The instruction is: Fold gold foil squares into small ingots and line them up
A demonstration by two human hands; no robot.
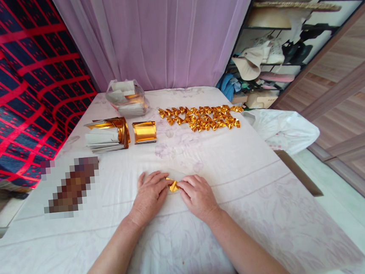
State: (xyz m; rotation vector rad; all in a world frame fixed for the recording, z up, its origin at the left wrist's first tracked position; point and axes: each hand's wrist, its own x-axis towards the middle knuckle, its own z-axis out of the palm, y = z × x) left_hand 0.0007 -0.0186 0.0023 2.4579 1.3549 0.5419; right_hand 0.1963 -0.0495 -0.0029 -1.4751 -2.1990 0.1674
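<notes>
A small piece of gold foil paper (173,186), partly folded, lies low over the cloth-covered table (190,230) between my two hands. My left hand (151,194) grips its left end with thumb and forefinger, the other fingers stretched out over the cloth. At the right end, the closed fingers of my right hand (200,195) pinch the same paper. Beyond my hands stands a neat stack of gold foil sheets (145,132). Left of it, a larger fanned stack of foil sheets (107,135) shows pale undersides. Folded gold foil pieces (211,117) lie in rows at the far right.
A clear plastic bag (126,99) with more foil sheets sits at the table's back left. A blurred-out patch (73,187) covers something at the left. Beyond the right edge are a white plastic bag (289,130) and a shelf rack (272,65). A purple curtain (161,36) hangs behind.
</notes>
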